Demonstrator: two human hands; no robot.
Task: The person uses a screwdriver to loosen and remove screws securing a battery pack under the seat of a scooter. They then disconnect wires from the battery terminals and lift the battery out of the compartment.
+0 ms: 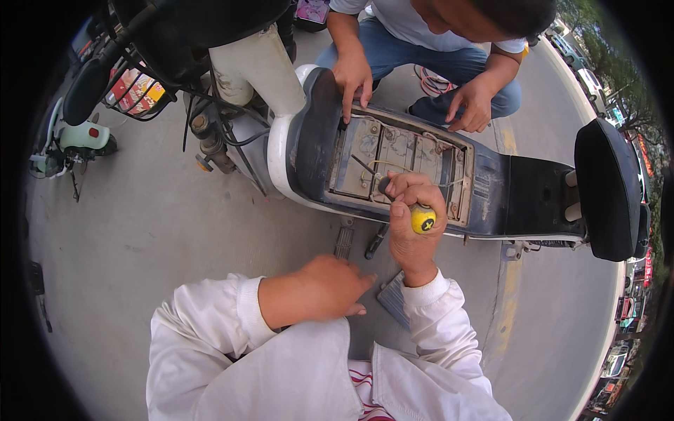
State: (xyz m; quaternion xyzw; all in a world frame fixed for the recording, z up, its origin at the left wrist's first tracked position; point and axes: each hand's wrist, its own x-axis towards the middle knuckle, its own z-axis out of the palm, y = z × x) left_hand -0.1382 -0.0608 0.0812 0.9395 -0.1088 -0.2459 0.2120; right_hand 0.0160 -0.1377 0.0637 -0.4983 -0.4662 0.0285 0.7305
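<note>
In my right hand (413, 250) is a screwdriver (423, 219) with a yellow and dark handle. Its thin shaft points to the upper left, over several grey batteries (355, 158) in the open floor compartment of an electric scooter (492, 194). Whether the tip touches a battery cannot be told. A thin yellow wire (395, 162) crosses the batteries, with terminals and cables around it. My left hand (326, 287), slightly blurred, hangs before my jacket with its fingers apart and nothing visible in it. It is nearest to the scooter's pedal (344, 239).
Across the scooter a person (410, 52) crouches, one hand (353, 79) at the compartment's edge. The black seat (605, 189) rises at right, the front basket (139, 92) at upper left. A ridged grey object (394, 300) lies on the pavement below. Another scooter (79, 136) stands far left.
</note>
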